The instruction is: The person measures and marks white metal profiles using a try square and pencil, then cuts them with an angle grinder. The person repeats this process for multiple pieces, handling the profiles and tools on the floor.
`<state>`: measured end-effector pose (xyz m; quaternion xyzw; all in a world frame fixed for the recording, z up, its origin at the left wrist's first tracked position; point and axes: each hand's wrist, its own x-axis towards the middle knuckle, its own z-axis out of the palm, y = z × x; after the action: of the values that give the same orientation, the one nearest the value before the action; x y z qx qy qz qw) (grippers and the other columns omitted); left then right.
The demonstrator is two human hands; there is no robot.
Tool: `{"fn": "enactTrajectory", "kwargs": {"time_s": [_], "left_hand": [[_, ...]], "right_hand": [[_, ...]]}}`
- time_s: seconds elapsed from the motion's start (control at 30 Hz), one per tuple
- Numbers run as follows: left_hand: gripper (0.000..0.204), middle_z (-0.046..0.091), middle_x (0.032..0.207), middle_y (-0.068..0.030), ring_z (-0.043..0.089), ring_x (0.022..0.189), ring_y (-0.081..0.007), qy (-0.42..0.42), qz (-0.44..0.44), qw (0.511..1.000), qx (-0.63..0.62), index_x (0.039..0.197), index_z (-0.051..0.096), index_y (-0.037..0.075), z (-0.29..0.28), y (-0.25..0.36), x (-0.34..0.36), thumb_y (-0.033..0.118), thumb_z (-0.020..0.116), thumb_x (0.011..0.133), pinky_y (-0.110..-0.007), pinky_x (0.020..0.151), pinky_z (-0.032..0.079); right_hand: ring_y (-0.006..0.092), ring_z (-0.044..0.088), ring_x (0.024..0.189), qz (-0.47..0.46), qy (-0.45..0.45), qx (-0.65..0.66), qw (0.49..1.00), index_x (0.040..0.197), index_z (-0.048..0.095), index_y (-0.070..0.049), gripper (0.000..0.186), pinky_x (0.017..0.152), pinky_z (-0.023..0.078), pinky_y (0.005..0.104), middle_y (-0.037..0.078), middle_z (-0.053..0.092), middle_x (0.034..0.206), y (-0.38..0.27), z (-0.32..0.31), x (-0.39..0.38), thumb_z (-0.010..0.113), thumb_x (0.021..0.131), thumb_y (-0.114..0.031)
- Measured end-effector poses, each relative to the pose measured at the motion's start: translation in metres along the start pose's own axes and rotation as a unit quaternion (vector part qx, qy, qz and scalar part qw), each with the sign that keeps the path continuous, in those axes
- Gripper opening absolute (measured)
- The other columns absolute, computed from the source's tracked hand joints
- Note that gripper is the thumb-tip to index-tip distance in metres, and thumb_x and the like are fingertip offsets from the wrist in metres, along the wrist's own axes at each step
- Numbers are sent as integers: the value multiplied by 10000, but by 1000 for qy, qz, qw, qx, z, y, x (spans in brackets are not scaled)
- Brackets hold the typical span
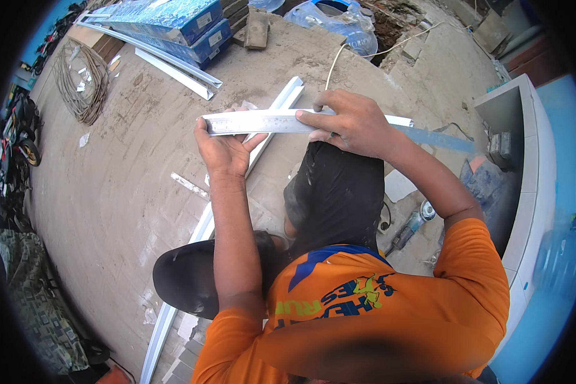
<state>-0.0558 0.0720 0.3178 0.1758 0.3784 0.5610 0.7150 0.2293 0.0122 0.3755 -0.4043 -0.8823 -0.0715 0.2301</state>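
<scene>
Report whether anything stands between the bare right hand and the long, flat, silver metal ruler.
Nothing visible does: the right hand touches the ruler directly, and the bare left hand is at its left end.

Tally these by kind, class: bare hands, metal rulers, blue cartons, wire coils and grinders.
Bare hands (left hand, right hand): 2
Metal ruler: 1
Blue cartons: 2
Wire coil: 1
Grinder: 1
Total: 7
</scene>
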Motion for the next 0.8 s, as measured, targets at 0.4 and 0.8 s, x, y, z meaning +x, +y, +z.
{"fn": "enactTrajectory", "kwargs": {"time_s": [0.4, 0.8], "left_hand": [[772, 620, 1421, -339, 694, 1290, -440, 43, 17, 999, 8, 1475, 459, -77, -29, 19, 11, 598, 282, 1145, -633, 941, 689], [751, 664, 1357, -307, 721, 1231, -477, 80, 16, 997, 7, 1412, 496, -65, -33, 22, 15, 595, 250, 1152, -659, 899, 682]], "right_hand": [[136, 624, 881, 272, 106, 218, 931, 1351, 764, -137, 444, 760, 522, 307, 23, 655, 996, 39, -63, -24, 705, 1076, -481], [113, 607, 825, 341, 144, 460, 807, 1343, 737, -30, 410, 689, 485, 297, 39, 678, 1022, 10, -93, -55, 596, 1150, -363]]}}
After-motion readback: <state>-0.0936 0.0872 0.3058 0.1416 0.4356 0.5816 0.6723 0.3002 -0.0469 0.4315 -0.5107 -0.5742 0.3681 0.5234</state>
